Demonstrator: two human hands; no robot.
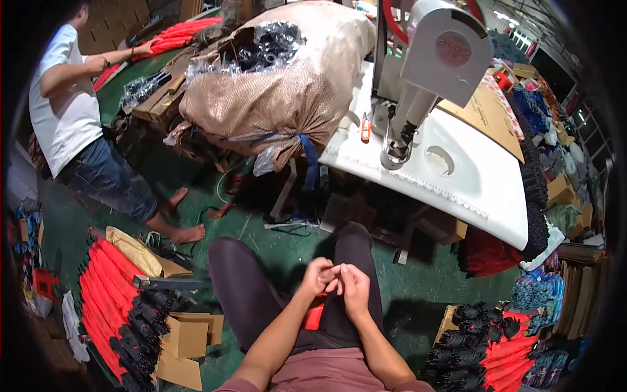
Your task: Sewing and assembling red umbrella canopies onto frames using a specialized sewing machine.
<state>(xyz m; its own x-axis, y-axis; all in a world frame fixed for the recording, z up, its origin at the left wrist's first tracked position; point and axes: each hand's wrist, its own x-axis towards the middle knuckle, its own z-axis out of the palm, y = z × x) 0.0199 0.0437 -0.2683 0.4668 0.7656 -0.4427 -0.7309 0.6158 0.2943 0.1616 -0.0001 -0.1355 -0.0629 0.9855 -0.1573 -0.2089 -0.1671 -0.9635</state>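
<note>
My left hand (317,277) and my right hand (353,291) meet fingertip to fingertip above my lap. Both have curled, closed fingers, pinched together near the tips. Whatever lies between them, if anything, is too small to make out. Just below the hands, a red object (314,317) rests on my lap between the thighs, partly covered by my left wrist. Ahead of my knees stands a white worktable (483,189) with a ruler strip along its front edge. On it are a grey machine head (444,52) and a small orange-red cutter (365,129).
A big woven sack (261,98) of black parts sits beyond my knees. Red and black cloth bundles stand at lower left (108,294) and lower right (506,353). An open cardboard box (183,340) is at my left. A barefoot co-worker (72,111) handles red cloth at far left.
</note>
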